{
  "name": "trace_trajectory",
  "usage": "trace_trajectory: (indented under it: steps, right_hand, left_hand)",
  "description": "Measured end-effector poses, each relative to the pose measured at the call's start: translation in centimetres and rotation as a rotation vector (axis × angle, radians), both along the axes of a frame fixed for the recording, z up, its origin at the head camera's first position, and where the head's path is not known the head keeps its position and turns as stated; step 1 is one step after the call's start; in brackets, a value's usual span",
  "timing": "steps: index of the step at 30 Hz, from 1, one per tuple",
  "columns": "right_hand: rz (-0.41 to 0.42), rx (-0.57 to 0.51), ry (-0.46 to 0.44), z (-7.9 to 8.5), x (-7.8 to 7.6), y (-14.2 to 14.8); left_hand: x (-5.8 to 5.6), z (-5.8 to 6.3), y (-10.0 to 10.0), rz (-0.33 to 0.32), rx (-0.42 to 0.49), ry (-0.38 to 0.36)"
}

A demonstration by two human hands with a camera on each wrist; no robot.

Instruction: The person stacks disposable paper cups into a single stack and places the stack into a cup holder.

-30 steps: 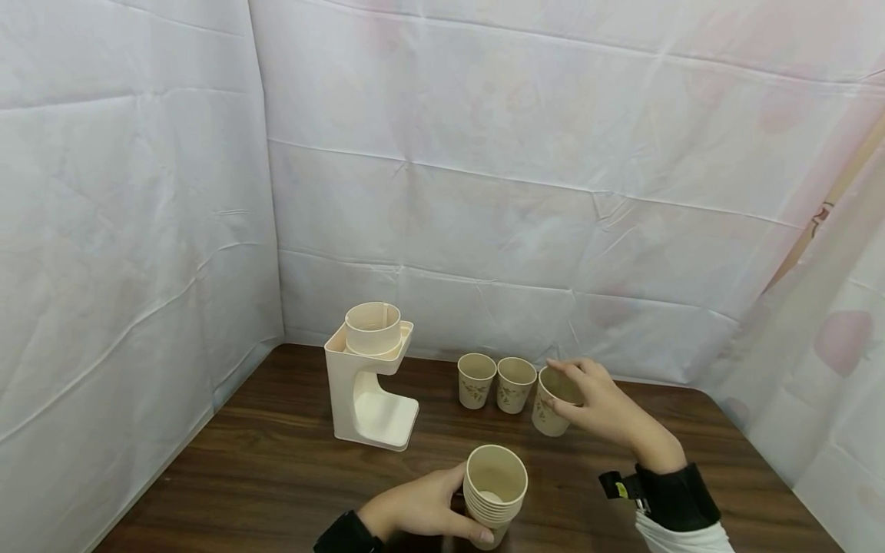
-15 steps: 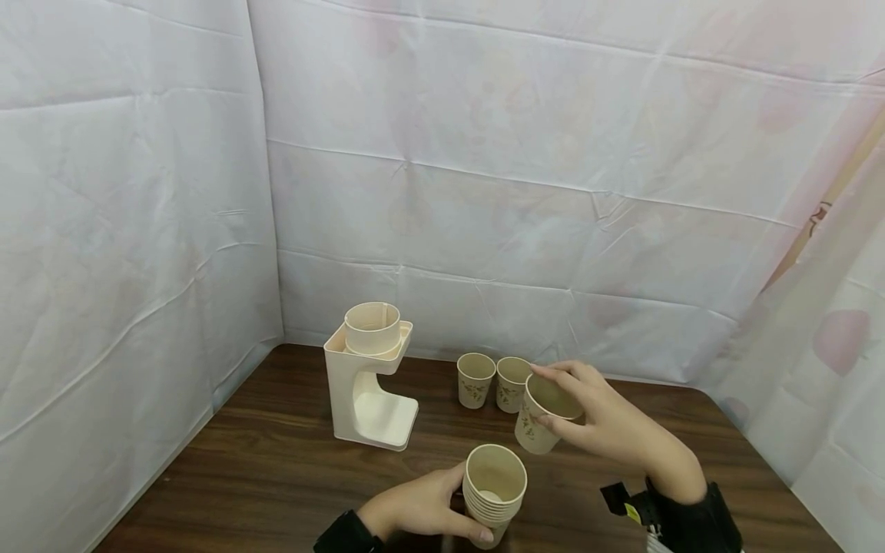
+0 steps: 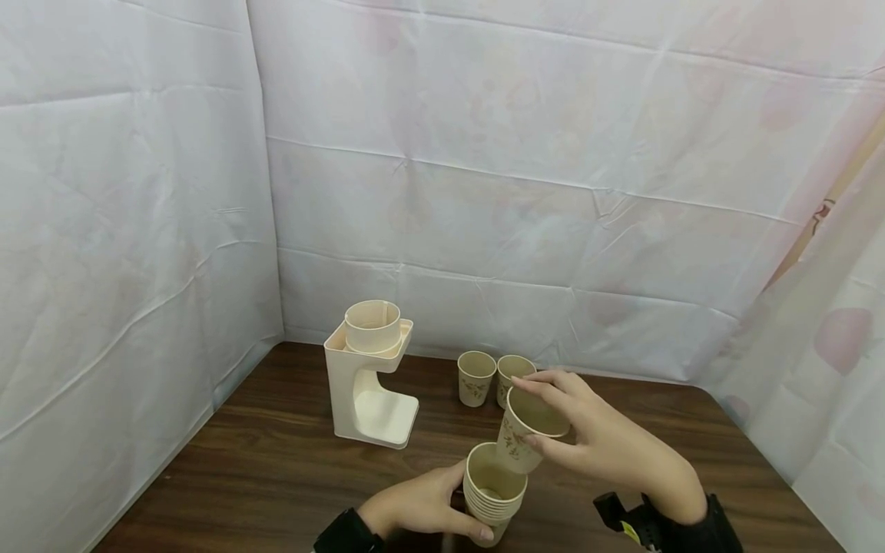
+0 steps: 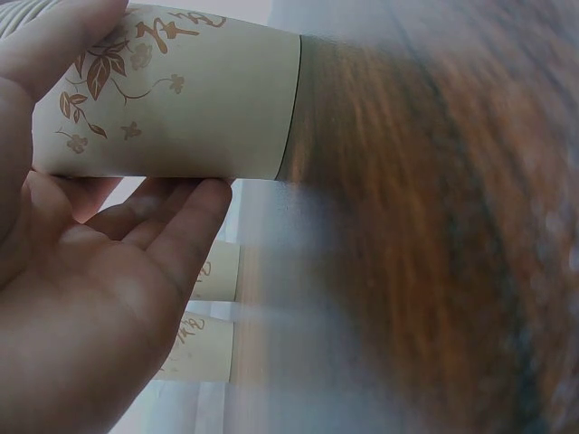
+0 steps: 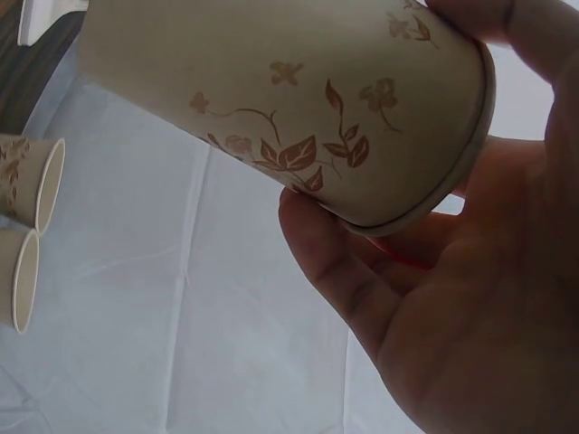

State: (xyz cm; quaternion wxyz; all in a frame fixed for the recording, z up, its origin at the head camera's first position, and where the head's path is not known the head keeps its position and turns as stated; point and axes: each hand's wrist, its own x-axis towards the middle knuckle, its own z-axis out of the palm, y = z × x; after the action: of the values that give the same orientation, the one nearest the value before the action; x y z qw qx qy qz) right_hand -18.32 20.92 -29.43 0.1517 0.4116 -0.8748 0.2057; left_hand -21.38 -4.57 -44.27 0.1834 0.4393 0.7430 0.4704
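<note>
My left hand (image 3: 432, 503) grips a stack of nested beige paper cups (image 3: 492, 503) near the table's front edge, thumb on the near side and fingers behind. In the left wrist view the lowest cup (image 4: 199, 108) of that stack shows a brown leaf print, its base at the wood. My right hand (image 3: 588, 434) holds a single paper cup (image 3: 517, 438) by its rim, tilted, its bottom overlapping the stack's mouth in the head view. The right wrist view shows the thumb and fingers pinching this printed cup (image 5: 298, 108) from both sides near the rim.
Two more paper cups, a left one (image 3: 475, 380) and a right one (image 3: 510, 372), stand side by side at the back near the white curtain (image 3: 442, 207). A cream C-shaped stand (image 3: 346, 392) with a round ring-like cup (image 3: 373, 330) on top is left of them on the wooden table (image 3: 263, 461).
My right hand has lifted the third cup from the back row and carried it left and toward me, over the stack. The left hand and its stack have stayed in place.
</note>
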Motion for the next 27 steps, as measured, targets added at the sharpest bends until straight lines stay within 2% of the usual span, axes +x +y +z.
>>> trace_trajectory:
  steps: [8,13,20,27]
  right_hand:
    - [0.03,-0.012,-0.058,-0.4,0.3,-1.1]
    - [0.05,-0.007,-0.041,-0.4,0.4,-1.7]
    - [0.109,-0.037,-0.122,-0.5,1.0,-2.4]
    - [0.123,-0.02,-0.174,-0.9,1.3,-2.8]
  left_hand:
    - [0.1,0.1,0.0,-0.005,-0.006,0.007]
    - [0.0,0.0,0.0,-0.001,-0.011,0.008]
    - [-0.2,-0.1,0.1,-0.023,-0.006,-0.005]
    - [-0.2,-0.1,0.1,-0.024,-0.003,-0.011]
